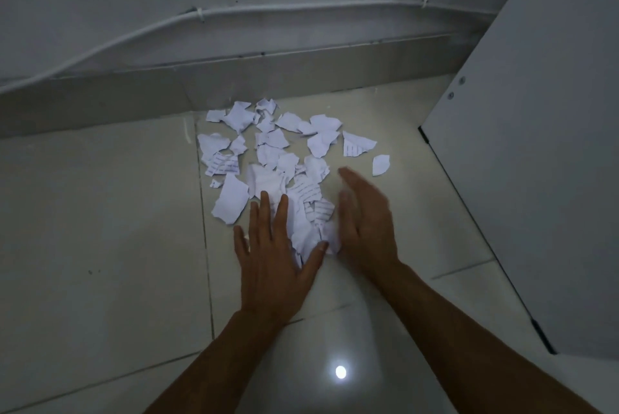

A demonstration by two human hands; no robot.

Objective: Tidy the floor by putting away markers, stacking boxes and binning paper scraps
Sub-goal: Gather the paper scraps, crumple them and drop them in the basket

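Lighting: dim, cool grey cast throughout. Glare: one small round white reflection (340, 372) on the glossy floor (100, 229), bottom centre. Blur: right hand (365, 222) smeared; left hand (274, 246) sharper. Distortion: cable (234, 10) and skirting (268, 79) bowed.

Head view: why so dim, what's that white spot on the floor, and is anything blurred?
Head view: dim, bluish light overall; the white spot is likely a light mirrored in the glossy floor; the right hand is smeared by motion blur, while the left hand and scraps look sharper; the wall cable bows, perhaps from wide-angle distortion.
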